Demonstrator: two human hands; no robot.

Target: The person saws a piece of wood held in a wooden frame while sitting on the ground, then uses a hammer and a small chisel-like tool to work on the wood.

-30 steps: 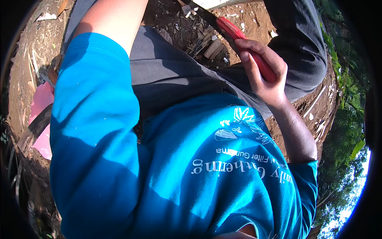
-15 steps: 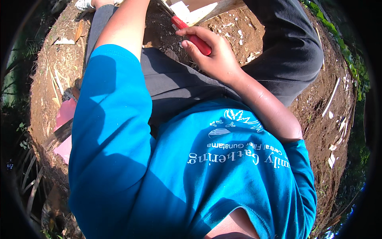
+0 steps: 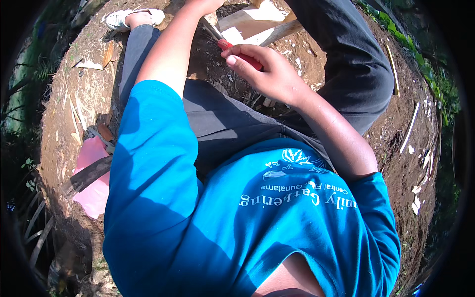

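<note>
Clearly, the right hand (image 3: 267,70) is gripping a red-handled knife (image 3: 225,45), its fingers wrapping closely round the handle; the knife is sitting toward the top of the view, ahead of the lap, its narrow grey blade pointing forward and to the left; a pale wood piece (image 3: 212,19) is showing beside the blade, though whether they are touching I cannot tell; the left hand (image 3: 204,4) is hanging at the upper edge, mostly out of view, so how far it is closing and what it is holding cannot be told; right of the blade, a pale-faced wooden block (image 3: 255,19) is lying near a lengthwise beam (image 3: 280,34); pale chips (image 3: 415,205) are littering the brown soil (image 3: 391,148); on the left, a dark strip of wood (image 3: 89,176) is crossing a pink sheet (image 3: 95,199), and a white shoe (image 3: 118,21) is showing beyond the dark trousers (image 3: 232,119).
</note>
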